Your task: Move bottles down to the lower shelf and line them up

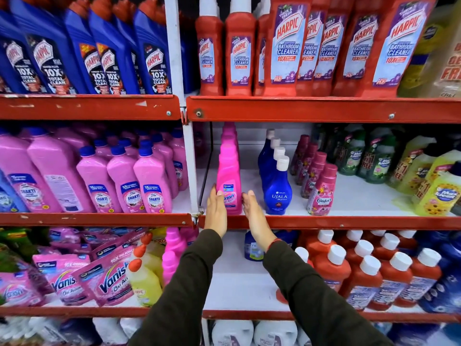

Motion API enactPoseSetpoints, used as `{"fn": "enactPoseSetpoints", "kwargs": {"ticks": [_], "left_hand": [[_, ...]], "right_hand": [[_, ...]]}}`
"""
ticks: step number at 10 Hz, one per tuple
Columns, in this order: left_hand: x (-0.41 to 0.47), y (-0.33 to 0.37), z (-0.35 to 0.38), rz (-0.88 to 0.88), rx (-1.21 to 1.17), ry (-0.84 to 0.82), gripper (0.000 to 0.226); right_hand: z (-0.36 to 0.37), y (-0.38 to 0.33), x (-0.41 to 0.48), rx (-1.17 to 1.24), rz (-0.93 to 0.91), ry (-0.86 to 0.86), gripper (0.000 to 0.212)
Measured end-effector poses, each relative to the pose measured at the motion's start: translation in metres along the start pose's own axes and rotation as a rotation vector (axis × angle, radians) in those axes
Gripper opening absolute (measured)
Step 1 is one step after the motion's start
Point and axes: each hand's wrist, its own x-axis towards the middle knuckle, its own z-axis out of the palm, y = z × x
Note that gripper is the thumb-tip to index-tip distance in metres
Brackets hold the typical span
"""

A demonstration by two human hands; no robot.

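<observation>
A row of pink Vanish bottles stands front to back on the middle shelf, just right of the white upright. My left hand lies flat against the left side of the front bottle, and my right hand flanks its right side. Both hands have straight fingers and press or frame the bottle's base; neither is wrapped around it. On the lower shelf, two more pink bottles stand at the left of a bare white patch.
Blue Ujala bottles and pink Comfort bottles stand in rows right of my hands. Red Harpic bottles fill the top shelf. On the lower shelf are red white-capped bottles, a blue bottle, yellow bottles and Vanish pouches.
</observation>
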Motion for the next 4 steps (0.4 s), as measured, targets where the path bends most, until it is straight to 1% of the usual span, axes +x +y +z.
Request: {"fn": "enactPoseSetpoints", "kwargs": {"ticks": [1,2,3,4], "left_hand": [[-0.004,0.006,-0.002,0.013,-0.004,-0.019,0.064],[-0.003,0.004,-0.005,0.02,0.0,-0.032,0.082],[0.002,0.0,-0.007,0.012,-0.024,-0.037,0.088],[0.0,-0.006,-0.002,0.057,-0.027,0.021,0.08]], "right_hand": [[0.003,-0.001,-0.001,0.01,-0.013,0.02,0.04],[0.006,-0.001,-0.001,0.008,-0.014,0.033,0.031],[0.004,0.0,0.001,-0.017,-0.034,0.017,0.029],[-0.002,0.005,0.002,-0.04,-0.089,0.139,0.039]]}}
